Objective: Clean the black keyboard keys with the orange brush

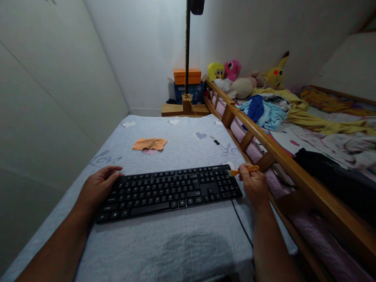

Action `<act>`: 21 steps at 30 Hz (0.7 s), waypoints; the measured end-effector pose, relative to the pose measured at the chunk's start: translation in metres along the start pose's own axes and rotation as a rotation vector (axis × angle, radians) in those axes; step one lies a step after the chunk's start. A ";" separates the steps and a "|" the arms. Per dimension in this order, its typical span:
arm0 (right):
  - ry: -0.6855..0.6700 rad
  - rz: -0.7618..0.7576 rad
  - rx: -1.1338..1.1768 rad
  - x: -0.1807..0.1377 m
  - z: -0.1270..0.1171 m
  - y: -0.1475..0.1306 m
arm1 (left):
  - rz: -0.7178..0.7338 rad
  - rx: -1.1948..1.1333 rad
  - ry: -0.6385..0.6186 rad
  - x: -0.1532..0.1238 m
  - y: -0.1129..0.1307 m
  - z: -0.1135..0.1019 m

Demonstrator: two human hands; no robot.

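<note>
A black keyboard (170,191) lies across a pale blue bedsheet (182,243) printed with hearts. My left hand (98,188) rests on the keyboard's left end, fingers curled over its edge. My right hand (255,186) is closed on a small orange-handled brush (245,170), whose white bristle tip touches the keyboard's top right corner. The keyboard's black cable (241,225) runs off toward me from its right side.
An orange cloth (149,144) lies farther up the sheet. A wooden bed rail (282,156) runs along the right, with clothes (264,109), bedding and plush toys (232,70) beyond. A dark pole (187,47) on a wooden base and stacked boxes (188,84) stand at the back.
</note>
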State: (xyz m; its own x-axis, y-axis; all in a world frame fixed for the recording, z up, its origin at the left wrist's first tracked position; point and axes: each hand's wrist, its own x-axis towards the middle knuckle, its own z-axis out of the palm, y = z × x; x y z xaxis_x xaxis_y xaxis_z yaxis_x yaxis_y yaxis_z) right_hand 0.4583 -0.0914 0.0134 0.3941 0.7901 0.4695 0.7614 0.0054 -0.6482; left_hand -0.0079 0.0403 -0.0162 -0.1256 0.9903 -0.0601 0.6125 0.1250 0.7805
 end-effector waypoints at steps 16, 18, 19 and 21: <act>-0.075 0.018 -0.059 -0.011 -0.025 -0.007 | -0.034 -0.008 -0.002 -0.001 0.004 0.001; -0.085 0.012 -0.067 -0.013 -0.027 -0.008 | -0.036 -0.011 0.002 -0.003 0.007 0.001; -0.090 0.015 -0.067 -0.013 -0.028 -0.009 | -0.036 -0.015 0.003 -0.003 0.008 0.001; -0.109 0.028 -0.055 -0.015 -0.031 -0.008 | -0.039 -0.027 0.005 -0.004 0.009 0.001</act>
State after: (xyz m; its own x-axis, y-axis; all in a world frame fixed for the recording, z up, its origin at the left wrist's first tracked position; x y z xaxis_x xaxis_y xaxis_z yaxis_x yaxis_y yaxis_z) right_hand 0.4620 -0.1220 0.0305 0.3597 0.8515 0.3816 0.7789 -0.0488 -0.6252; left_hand -0.0011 0.0379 -0.0099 -0.1524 0.9844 -0.0878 0.5858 0.1615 0.7942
